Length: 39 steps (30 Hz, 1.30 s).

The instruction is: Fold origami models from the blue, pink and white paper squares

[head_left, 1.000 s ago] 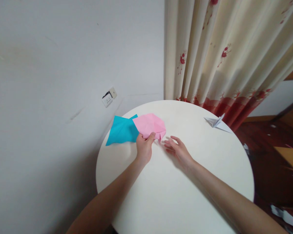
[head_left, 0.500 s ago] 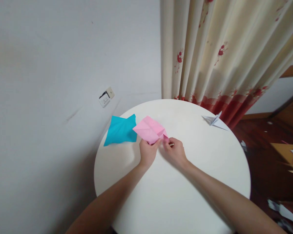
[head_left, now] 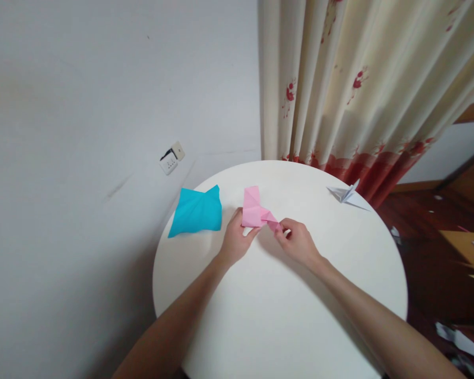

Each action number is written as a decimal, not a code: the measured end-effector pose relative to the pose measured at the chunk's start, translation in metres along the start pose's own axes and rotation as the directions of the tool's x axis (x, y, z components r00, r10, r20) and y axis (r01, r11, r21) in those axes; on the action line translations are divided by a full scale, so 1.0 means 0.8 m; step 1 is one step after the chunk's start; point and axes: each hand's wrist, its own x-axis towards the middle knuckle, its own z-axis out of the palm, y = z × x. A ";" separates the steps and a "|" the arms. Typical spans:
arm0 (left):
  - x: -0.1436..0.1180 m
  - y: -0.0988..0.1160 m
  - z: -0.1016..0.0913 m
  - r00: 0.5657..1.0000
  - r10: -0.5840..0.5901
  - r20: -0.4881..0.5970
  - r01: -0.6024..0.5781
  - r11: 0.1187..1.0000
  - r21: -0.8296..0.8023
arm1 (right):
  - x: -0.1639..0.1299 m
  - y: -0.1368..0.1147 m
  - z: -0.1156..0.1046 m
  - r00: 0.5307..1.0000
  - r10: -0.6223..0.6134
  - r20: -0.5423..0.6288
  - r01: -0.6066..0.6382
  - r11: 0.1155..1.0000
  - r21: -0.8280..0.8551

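Note:
A partly folded sheet of pink paper (head_left: 252, 206) is held between both hands above the table. My left hand (head_left: 236, 234) grips its lower left edge, thumb in front and fingers behind. The fingertips behind the paper are hidden. With thumb and fingers pinched, my right hand (head_left: 296, 238) holds the tip of a narrow, slanting flap at the paper's right end. Left of my left hand lies a creased blue sheet of paper (head_left: 196, 211), touched by neither hand.
The round white table (head_left: 260, 316) stands against the wall. A folded white paper crane (head_left: 344, 195) rests near its right edge. Behind hangs a cream and red curtain (head_left: 355, 95). A wall socket (head_left: 169, 163) is at left. Papers lie on the dark floor at right.
The pink paper has turned and now looks narrower, with its flap drawn out to the right. My right hand has moved slightly right, away from my left. The blue sheet has stayed put.

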 end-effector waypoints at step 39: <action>0.000 0.001 0.007 0.890 -0.386 0.241 0.421 0.495 -0.760 | -0.003 -0.021 0.016 0.991 -0.026 0.130 -0.105 0.451 0.886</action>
